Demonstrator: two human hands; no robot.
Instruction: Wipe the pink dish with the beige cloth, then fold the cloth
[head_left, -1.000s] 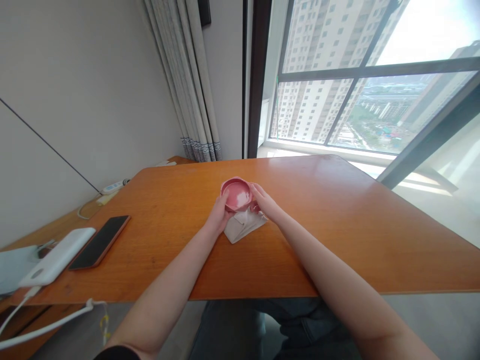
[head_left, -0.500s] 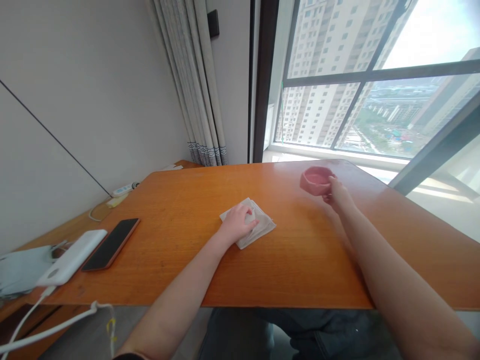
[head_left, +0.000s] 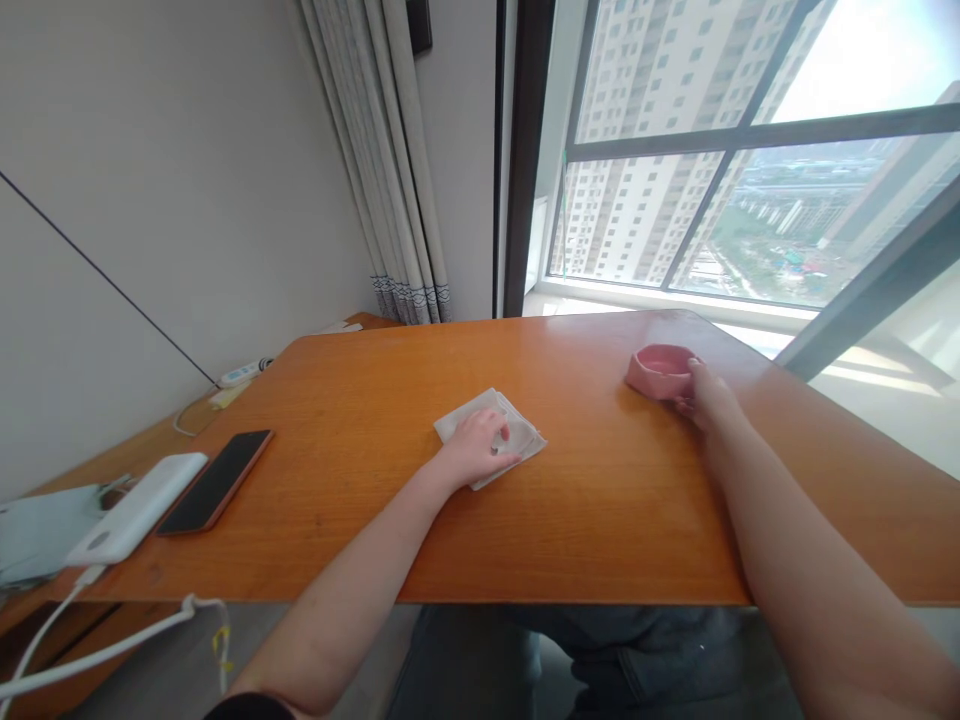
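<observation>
A folded whitish cloth (head_left: 529, 437) lies on the wooden table in front of me. My left hand (head_left: 478, 447) presses down on it from above, fingers curled and thumb stretched along the cloth. A small dark spot shows between thumb and fingers, too small to name. At the far right of the table, my right hand (head_left: 709, 398) grips the near right side of a pink, angular-sided bowl (head_left: 651, 376). The bowl is upright and looks hollow inside. Its underside is at or just over the table top; I cannot tell which.
A black phone (head_left: 217, 482) and a white power bank (head_left: 136, 510) with a white cable (head_left: 97, 675) lie at the table's left edge. Behind them is a power strip (head_left: 241, 374). A curtain (head_left: 382, 170) and a large window border the far side.
My right hand has carried the pink bowl to the right and lower, towards the table top. The left hand remains on the cloth. The view has tipped slightly.
</observation>
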